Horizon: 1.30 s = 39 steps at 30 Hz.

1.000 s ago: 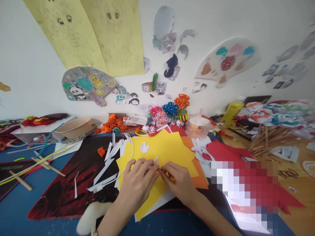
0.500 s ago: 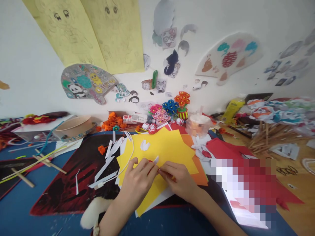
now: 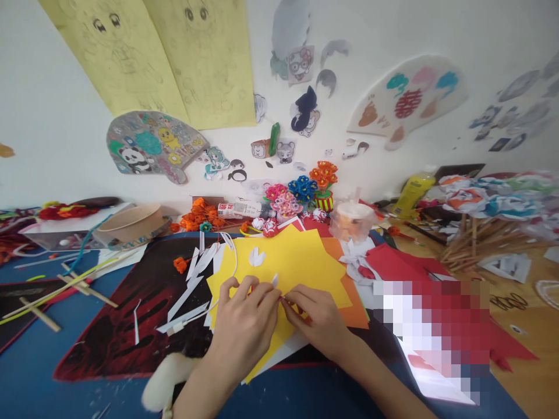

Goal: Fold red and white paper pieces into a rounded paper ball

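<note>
Over the stack of yellow paper point(image 3: 305, 256), my left hand point(image 3: 247, 317) and my right hand point(image 3: 317, 317) meet with their fingertips pinched close together. Between them is a small folded piece of paper point(image 3: 275, 280); its white tip pokes up above the fingers, and a bit of red shows beside it. The fingers hide most of this piece. Just beyond my left hand, a small white folded paper shape point(image 3: 257, 256) lies on the yellow sheets. Left of the stack are loose white paper strips point(image 3: 186, 299) and a white cable point(image 3: 236, 256).
At the back stand flower crafts point(image 3: 301, 189) and a lidded plastic cup point(image 3: 353, 220). Red paper point(image 3: 393, 262) and a lit screen point(image 3: 437, 372), partly pixelated, are at the right. Wooden sticks point(image 3: 78, 282) lie left, near a beige bowl point(image 3: 128, 224).
My left hand has rolled over slightly, its knuckles lifting and its back turning more toward me. The white paper tip has shifted a little and stands more upright. My right hand has barely moved.
</note>
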Available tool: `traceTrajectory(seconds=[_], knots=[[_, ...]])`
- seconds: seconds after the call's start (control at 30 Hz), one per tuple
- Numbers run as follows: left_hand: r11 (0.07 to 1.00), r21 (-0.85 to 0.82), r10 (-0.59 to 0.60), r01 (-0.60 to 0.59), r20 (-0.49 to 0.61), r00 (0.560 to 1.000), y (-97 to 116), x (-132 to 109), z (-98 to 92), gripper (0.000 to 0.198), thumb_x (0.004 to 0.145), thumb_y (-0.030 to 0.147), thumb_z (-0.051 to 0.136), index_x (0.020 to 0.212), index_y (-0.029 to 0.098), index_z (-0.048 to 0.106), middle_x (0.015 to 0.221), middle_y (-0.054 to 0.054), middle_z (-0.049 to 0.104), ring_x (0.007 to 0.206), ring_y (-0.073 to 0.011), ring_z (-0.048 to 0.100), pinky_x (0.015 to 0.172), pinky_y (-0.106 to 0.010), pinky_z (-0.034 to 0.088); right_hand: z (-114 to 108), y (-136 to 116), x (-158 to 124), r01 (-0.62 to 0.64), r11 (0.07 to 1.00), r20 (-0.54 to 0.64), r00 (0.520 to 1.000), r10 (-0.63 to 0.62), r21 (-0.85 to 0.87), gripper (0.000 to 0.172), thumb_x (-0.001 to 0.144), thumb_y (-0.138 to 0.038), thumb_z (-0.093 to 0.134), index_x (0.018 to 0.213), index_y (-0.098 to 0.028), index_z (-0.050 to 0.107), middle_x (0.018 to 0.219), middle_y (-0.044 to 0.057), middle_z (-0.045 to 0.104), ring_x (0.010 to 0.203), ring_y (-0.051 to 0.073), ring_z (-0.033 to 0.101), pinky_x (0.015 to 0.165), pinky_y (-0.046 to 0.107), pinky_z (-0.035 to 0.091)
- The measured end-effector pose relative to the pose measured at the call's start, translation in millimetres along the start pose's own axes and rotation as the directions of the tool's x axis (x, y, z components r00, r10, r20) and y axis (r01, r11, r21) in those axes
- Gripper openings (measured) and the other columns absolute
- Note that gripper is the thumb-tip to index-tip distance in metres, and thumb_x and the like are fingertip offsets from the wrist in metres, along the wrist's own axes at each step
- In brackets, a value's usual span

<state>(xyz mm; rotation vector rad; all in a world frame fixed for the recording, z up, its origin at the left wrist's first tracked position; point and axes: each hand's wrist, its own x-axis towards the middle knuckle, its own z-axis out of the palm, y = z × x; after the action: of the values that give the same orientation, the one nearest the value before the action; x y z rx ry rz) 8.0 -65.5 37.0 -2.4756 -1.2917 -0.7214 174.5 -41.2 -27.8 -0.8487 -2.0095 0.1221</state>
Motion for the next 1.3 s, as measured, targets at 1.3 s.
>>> traceTrajectory(seconds=[1.3], knots=[[0.962, -0.273, -0.056, 0.019, -0.127, 0.99, -16.2, -11.1, 14.1, 0.022, 0.097, 0.024, 0.054, 0.09, 0.032, 0.074, 0.087, 0.007, 0.078, 0.078, -0.0194, 0.056, 0.074, -0.038, 0.026, -8.6, 10.5, 3.4, 0.175, 0.981, 0.046, 0.984, -0.172, -0.085, 0.021, 0.098, -0.025, 0.052, 0.091, -0.016, 0.068, 0.081, 0.005, 0.073, 0.07, 0.015, 0.068, 0.064, 0.027, 0.05]])
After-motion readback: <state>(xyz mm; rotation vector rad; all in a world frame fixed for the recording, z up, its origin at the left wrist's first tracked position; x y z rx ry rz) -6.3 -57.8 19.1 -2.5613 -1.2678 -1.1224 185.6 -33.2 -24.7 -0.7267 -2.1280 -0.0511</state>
